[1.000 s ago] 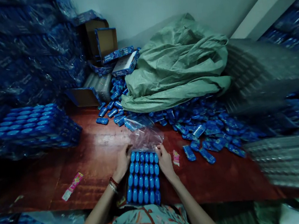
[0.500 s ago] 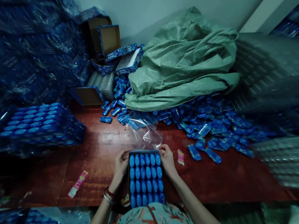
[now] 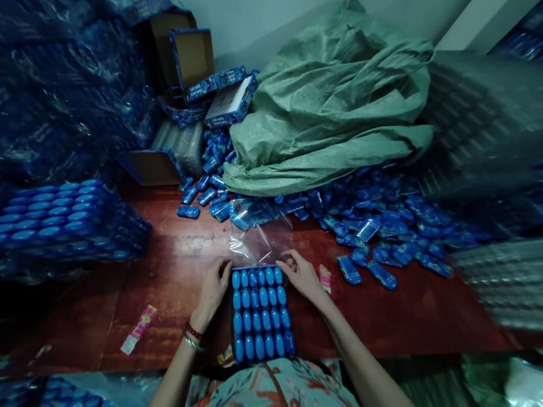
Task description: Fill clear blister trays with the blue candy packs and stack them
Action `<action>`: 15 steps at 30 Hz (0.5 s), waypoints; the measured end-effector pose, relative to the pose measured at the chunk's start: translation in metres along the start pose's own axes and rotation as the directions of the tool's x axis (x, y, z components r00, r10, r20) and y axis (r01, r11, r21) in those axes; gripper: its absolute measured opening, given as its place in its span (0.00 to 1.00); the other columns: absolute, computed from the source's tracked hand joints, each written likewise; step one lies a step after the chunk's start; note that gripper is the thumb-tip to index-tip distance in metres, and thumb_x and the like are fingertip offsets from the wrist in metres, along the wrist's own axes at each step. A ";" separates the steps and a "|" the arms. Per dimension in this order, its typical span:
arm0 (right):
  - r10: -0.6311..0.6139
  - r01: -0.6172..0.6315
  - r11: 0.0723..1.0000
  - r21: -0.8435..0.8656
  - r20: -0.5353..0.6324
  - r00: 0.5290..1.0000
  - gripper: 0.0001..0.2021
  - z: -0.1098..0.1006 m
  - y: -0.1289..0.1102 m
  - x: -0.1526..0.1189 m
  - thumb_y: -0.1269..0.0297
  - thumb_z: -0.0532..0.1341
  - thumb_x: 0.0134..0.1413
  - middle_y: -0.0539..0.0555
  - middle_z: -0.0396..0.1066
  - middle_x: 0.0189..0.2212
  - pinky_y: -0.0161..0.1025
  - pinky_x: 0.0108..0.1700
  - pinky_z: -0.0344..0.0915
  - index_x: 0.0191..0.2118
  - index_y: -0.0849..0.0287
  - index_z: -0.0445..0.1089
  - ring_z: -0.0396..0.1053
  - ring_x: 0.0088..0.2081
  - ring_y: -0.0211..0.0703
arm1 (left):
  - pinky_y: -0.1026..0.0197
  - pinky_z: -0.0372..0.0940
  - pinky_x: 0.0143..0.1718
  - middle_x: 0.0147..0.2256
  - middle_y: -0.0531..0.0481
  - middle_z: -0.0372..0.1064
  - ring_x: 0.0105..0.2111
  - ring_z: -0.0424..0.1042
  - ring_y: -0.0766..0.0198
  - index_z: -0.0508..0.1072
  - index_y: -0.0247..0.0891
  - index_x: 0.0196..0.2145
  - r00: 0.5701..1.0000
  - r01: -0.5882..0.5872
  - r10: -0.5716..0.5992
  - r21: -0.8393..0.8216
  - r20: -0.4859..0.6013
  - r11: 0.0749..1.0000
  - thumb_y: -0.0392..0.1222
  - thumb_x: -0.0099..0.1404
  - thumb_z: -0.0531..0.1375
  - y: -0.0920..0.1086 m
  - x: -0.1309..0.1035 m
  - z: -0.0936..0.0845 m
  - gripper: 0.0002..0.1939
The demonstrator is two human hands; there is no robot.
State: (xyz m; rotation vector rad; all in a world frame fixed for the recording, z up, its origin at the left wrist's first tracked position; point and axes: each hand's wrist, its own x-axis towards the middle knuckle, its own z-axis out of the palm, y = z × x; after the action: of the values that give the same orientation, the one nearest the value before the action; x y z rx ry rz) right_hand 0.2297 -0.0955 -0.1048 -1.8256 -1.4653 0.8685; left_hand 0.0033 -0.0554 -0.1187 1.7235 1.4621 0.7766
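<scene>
A box [image 3: 234, 313] packed with rows of glossy blue oval pieces [image 3: 260, 313] rests on the table in front of my body. At its far edge lies the mouth of a clear plastic bag [image 3: 261, 240], spread out beyond the box. My left hand [image 3: 214, 286] is at the far left corner, thumb and fingers closed on the bag's edge. By the far right corner, my right hand [image 3: 302, 274] pinches the other side of the bag, fingers bent. The fingertips of both hands are partly hidden.
Small blue packets [image 3: 378, 242] lie heaped under a green sack [image 3: 334, 114]. A block of blue-topped boxes [image 3: 62, 223] stands left. Pink wrappers [image 3: 138, 330] lie on the red-brown table [image 3: 173, 258]. Clear plastic trays [image 3: 521, 290] are stacked right. Opened cartons [image 3: 195, 56] stand behind.
The view has tilted slightly, so everything sits a little higher. Both hands have shifted slightly at the box's far corners, and the bag lies a little differently beyond the box.
</scene>
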 end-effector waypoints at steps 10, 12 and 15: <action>-0.442 0.439 0.889 -0.129 0.004 0.897 0.17 -0.008 0.020 -0.082 0.73 0.46 0.58 0.56 0.74 0.32 0.41 0.41 0.69 0.39 0.55 0.71 0.72 0.36 0.44 | 0.62 0.63 0.29 0.25 0.49 0.65 0.26 0.65 0.64 0.69 0.39 0.29 0.966 -0.257 0.253 0.156 0.042 0.954 0.39 0.66 0.46 -0.012 -0.085 -0.021 0.14; -0.506 0.506 0.839 -0.199 0.058 0.861 0.20 -0.011 0.030 -0.104 0.76 0.45 0.56 0.56 0.74 0.35 0.44 0.42 0.70 0.44 0.54 0.71 0.73 0.38 0.45 | 0.60 0.64 0.31 0.25 0.48 0.66 0.27 0.66 0.62 0.71 0.40 0.33 0.923 -0.384 0.374 0.172 0.086 0.907 0.38 0.66 0.45 -0.021 -0.112 -0.024 0.15; -0.549 0.587 0.777 -0.228 0.209 0.809 0.21 -0.017 0.041 -0.134 0.75 0.45 0.57 0.57 0.75 0.37 0.45 0.42 0.71 0.48 0.54 0.69 0.73 0.40 0.47 | 0.57 0.67 0.35 0.30 0.45 0.70 0.32 0.69 0.58 0.71 0.41 0.44 0.869 -0.488 0.452 0.195 0.202 0.851 0.41 0.67 0.46 -0.033 -0.145 -0.029 0.16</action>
State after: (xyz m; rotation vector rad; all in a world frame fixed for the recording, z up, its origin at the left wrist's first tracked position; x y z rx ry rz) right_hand 0.2450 -0.2351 -0.1139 -1.3733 -2.1659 0.4887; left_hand -0.0627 -0.1918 -0.1285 2.3256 1.0691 0.7153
